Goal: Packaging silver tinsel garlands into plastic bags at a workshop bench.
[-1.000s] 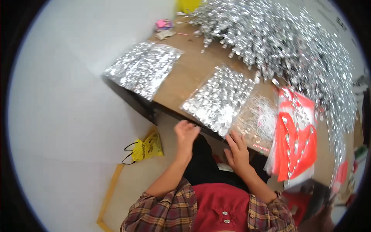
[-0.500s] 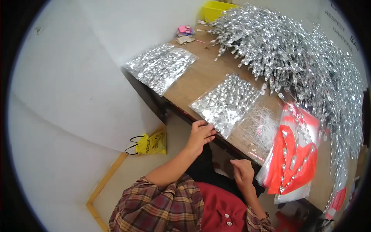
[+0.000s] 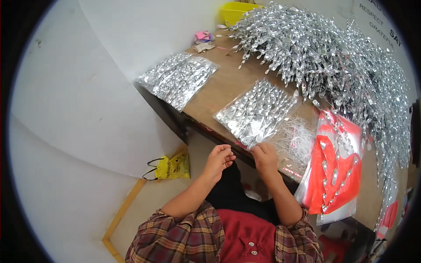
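silver spiral ornaments in a clear packet (image 3: pixel 256 111) lie mid-frame on the table (image 3: pixel 223 85); right hand (image 3: pixel 264 155) touches its near edge, fingers curled; left hand (image 3: pixel 219 158) loosely fisted beside it, holding nothing visible.

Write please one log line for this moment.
left hand: closed, off table edge | right hand: at clear packet of silver pieces | big silver pile behind

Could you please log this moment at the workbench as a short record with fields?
left hand: left hand, fingers curled, at the table's near edge, holding nothing that can be made out
right hand: right hand touching the near edge of the clear bag of silver pieces
table: wooden table against a white wall
far side: large heap of silver strands; yellow bin
left end: second silver bag
right side: red and clear packets
floor: yellow bag
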A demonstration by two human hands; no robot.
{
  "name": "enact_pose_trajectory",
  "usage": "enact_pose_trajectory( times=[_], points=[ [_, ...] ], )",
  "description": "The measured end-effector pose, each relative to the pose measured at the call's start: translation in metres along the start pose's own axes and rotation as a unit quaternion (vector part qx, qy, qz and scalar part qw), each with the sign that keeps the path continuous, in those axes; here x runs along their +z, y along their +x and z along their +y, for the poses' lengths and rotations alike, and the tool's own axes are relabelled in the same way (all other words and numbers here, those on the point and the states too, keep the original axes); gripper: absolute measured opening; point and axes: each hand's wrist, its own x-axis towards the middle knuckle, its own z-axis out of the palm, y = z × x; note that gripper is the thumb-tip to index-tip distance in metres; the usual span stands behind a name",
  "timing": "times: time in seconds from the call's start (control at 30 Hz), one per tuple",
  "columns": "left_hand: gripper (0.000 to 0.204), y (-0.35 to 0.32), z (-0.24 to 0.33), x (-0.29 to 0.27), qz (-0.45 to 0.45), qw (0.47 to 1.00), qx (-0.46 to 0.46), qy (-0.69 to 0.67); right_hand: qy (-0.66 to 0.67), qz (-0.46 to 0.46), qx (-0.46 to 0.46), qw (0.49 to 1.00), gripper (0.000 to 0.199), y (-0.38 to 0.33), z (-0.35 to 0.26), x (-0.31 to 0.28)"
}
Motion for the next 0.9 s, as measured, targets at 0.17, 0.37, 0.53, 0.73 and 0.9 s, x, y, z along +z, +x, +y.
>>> enact_pose_trajectory(
  times=[0.17, 0.37, 0.53, 0.73, 0.9],
  points=[
    [0.026, -0.009, -0.004, -0.007, -0.075, 0.997, -0.024, -0.025, 0.052, 0.040, 0.012, 0.998, 0.014, 0.006, -0.014, -0.004],
    [0.041, -0.030, 0.003, 0.009, -0.224, 0.967, -0.022, -0.122, 0.058, 0.028, -0.047, 0.997, 0.017, 0.000, -0.057, -0.024],
    [0.039, -0.028, 0.008, 0.015, -0.142, 0.977, -0.003, -0.157, 0.068, 0.005, -0.097, 0.993, 0.020, -0.014, -0.068, -0.021],
    [0.037, -0.019, 0.019, -0.034, -0.097, 0.986, 0.080, -0.112, 0.086, 0.012, -0.037, 0.995, 0.035, -0.016, -0.058, -0.058],
    [0.048, -0.049, 0.080, -0.067, -0.161, 0.982, 0.077, 0.056, -0.047, 0.046, 0.019, 0.998, 0.056, 0.025, -0.038, -0.125]
  ],
)
